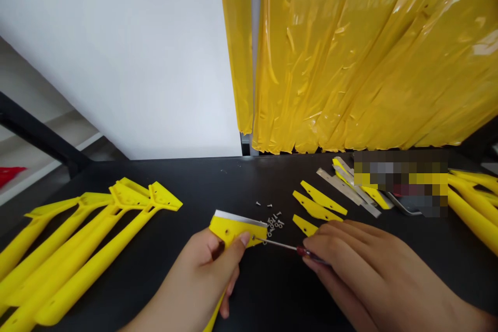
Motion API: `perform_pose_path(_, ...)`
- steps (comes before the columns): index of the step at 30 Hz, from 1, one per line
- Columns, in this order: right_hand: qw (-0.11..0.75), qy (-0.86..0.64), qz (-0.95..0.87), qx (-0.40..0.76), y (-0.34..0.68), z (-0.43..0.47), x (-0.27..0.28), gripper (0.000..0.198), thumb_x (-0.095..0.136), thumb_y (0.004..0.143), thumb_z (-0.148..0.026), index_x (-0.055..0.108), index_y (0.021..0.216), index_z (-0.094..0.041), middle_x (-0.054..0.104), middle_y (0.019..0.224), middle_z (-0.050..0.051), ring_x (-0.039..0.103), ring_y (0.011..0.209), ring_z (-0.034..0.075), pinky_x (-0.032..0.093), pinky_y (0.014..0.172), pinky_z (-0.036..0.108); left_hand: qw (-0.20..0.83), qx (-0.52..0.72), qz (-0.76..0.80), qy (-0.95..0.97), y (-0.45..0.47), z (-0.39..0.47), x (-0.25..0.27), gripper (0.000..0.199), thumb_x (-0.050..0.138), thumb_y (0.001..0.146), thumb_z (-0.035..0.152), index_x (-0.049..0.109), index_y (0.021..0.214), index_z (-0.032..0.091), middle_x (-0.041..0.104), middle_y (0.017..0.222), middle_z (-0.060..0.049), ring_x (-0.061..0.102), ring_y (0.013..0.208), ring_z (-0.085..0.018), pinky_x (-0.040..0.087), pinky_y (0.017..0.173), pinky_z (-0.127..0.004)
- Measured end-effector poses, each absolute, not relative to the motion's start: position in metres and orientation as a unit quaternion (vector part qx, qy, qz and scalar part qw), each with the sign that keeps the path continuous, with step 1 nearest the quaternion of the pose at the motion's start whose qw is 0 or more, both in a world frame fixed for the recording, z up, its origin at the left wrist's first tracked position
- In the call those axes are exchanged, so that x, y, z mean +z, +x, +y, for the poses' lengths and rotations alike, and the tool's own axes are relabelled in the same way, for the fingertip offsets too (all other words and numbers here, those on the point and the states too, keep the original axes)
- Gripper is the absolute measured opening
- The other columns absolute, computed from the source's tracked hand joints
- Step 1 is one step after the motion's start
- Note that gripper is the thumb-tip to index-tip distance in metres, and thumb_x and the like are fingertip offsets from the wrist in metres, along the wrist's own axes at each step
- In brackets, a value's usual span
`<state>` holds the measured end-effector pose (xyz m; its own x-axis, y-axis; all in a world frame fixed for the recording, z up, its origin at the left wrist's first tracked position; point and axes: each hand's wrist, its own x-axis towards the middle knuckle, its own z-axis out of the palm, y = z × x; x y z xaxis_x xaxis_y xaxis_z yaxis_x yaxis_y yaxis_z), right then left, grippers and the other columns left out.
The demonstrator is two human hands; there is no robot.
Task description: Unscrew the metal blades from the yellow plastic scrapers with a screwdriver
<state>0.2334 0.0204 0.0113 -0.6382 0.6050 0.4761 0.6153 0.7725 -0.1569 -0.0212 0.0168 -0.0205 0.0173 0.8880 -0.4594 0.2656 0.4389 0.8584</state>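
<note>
My left hand (212, 264) is closed around a yellow plastic scraper (237, 225), thumb pressed on its head. A metal blade (241, 217) shows along the head's far edge. In my right hand (350, 259) is a screwdriver (278, 244) with a dark red handle. Its tip meets a screw at the right hole of the scraper head; the head's left hole looks unfilled. Loose screws and nuts (274, 223) lie just beyond the scraper. Several yellow cover plates (317, 206) rest beyond my right hand, which partly hides the nearest one.
Several yellow scraper handles (112, 233) lie side by side on the black table (210, 181) at left. Metal blades (342, 187) lie at the back right, beside a pixelated area. More yellow handles (474, 207) are at far right. Yellow plastic sheeting (350, 62) hangs behind.
</note>
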Motion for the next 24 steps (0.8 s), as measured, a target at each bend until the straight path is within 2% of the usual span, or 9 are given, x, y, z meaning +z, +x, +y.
perform_pose_path(9,0.247,-0.355,-0.901,0.032,0.236,0.019,0.016,0.029,0.051,0.109,-0.024,0.056,0.081,-0.023,0.064,0.072,-0.003,0.062,0.061,0.014,0.045,0.057,0.03,0.558,0.281,0.635,0.454,-0.02,0.017,-0.012,0.066,0.068,0.084,0.071,0.049,0.044,0.022,0.046,0.04,0.003,0.043,0.032,-0.011,0.034,0.038,-0.023)
perform_pose_path(14,0.255,-0.371,-0.893,0.007,0.232,0.022,0.014,0.019,0.044,0.111,-0.024,0.058,0.098,-0.022,0.068,0.082,0.0,0.067,0.071,0.018,0.05,0.063,0.032,0.549,0.291,0.643,0.449,-0.02,0.015,-0.011,0.064,0.067,0.087,0.069,0.052,0.047,0.022,0.049,0.043,0.003,0.046,0.035,-0.011,0.037,0.04,-0.023)
perform_pose_path(19,0.229,-0.355,-0.906,0.01,0.232,0.022,0.011,0.027,0.044,0.11,-0.02,0.05,0.084,-0.024,0.064,0.075,-0.002,0.063,0.062,0.016,0.046,0.057,0.03,0.55,0.302,0.641,0.442,-0.018,0.015,-0.011,0.065,0.068,0.084,0.07,0.05,0.045,0.022,0.047,0.041,0.003,0.042,0.034,-0.01,0.036,0.039,-0.024)
perform_pose_path(24,0.21,-0.404,-0.885,0.102,0.235,0.017,0.01,0.024,0.044,0.112,-0.025,0.052,0.089,-0.025,0.066,0.073,-0.004,0.065,0.059,0.013,0.047,0.054,0.027,0.556,0.301,0.63,0.451,-0.016,0.013,-0.008,0.061,0.069,0.087,0.064,0.052,0.045,0.022,0.049,0.04,0.002,0.045,0.037,-0.011,0.037,0.043,-0.024)
